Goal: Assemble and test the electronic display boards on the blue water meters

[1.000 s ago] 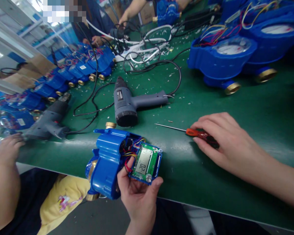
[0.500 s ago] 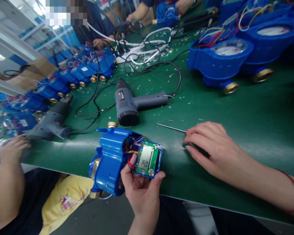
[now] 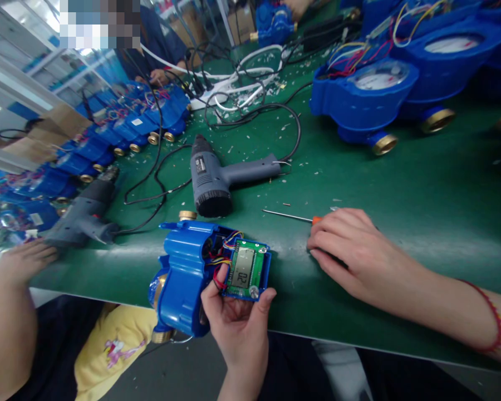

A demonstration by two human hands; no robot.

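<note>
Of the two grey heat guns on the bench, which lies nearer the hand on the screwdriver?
The heat gun at mid-bench, nozzle toward the camera, just beyond the screwdriver under the right hand. The other gun lies far left.

Open desk point(image 3: 442, 189) surface lies to the right of the right hand point(image 3: 354, 256). Heat gun point(image 3: 221, 178) and its looping cable point(image 3: 292, 128) block the centre; blue meters point(image 3: 367, 100) block the far right.
</note>
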